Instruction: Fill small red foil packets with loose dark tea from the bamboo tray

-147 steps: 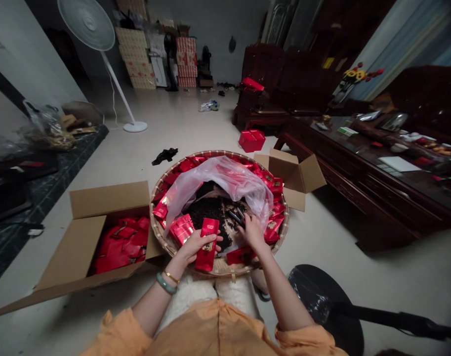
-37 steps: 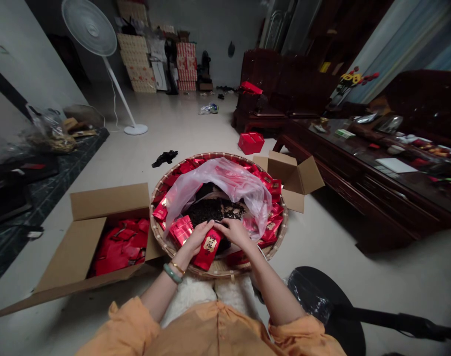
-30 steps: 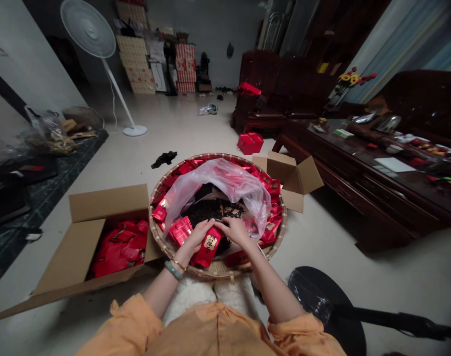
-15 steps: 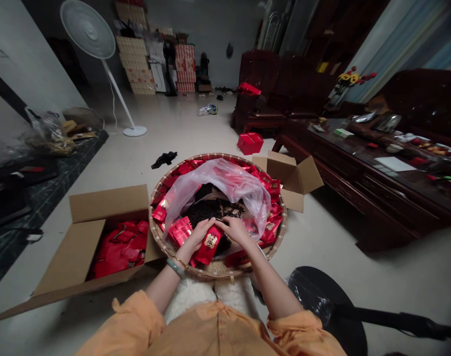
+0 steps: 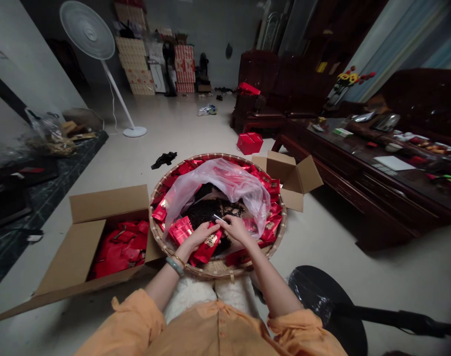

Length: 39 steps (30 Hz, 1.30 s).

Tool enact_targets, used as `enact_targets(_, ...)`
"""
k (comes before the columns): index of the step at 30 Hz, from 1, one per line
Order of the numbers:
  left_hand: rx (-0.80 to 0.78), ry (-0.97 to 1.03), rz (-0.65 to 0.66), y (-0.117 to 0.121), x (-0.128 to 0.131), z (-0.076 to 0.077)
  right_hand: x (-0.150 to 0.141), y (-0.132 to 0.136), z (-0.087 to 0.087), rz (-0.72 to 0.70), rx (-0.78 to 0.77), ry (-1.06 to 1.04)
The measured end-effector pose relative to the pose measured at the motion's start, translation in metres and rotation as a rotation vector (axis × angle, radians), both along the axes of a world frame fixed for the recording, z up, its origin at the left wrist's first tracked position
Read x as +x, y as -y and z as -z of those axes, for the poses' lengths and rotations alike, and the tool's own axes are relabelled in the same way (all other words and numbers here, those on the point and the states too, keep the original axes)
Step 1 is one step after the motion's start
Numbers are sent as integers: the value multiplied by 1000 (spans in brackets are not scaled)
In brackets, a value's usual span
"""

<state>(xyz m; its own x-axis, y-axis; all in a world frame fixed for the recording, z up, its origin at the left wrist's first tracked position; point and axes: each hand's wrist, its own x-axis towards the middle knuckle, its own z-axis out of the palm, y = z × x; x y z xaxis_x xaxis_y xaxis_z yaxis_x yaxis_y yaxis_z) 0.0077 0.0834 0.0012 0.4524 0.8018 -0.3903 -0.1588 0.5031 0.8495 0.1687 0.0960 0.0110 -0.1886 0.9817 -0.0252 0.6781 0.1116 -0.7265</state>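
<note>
My left hand (image 5: 204, 234) is closed round a red foil tea packet (image 5: 209, 247) with a gold label and dark lettering. At the packet's upper end my right hand (image 5: 232, 227) pinches a thin whitish strip (image 5: 220, 218); I cannot tell whether this is a separate piece or the packet's edge. Beneath both hands, dark loose tea leaves (image 5: 201, 211) lie in an opened clear plastic bag (image 5: 225, 172). A round bamboo basket (image 5: 283, 222) holds the bag. More red packets (image 5: 181, 230) lie inside the basket near my left wrist and around its rim.
To the left, an open cardboard box (image 5: 67, 254) contains red packets. A smaller open box (image 5: 308, 175) and a red carton (image 5: 250, 143) stand beyond the basket. A dark wooden table (image 5: 358, 198) and a black round base (image 5: 321, 296) are on the right.
The thin whitish strip now shows at my right fingertips. The packet's upper end has tilted and dropped slightly, and my left fingers cover more of it.
</note>
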Motion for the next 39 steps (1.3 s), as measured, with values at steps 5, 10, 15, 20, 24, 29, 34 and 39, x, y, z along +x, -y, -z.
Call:
enact_targets(5,-29,-30,-36,0,-4,4,17,-11,9,161,21,-10)
enact_targets(10,-84,20,-142,-2,-4,2,33,-15,20,268,-48,267)
enact_targets(15,-96,45,-165,-2,-3,-4,34,-8,32,288,-128,494)
enact_targets(20,-99,64,-170,0,-3,-3,26,-5,26,327,34,499)
enact_targets(24,-93,43,-171,2,1,-2,7,-3,17,145,135,92)
enact_targets(29,-79,-51,-198,3,3,-1,-8,-2,14,96,-10,-253)
enact_targets(34,-46,-81,-182,4,1,3,-7,2,12,141,-128,-403)
enact_targets(39,-39,-42,-194,2,1,8,5,5,-1,165,-296,-626)
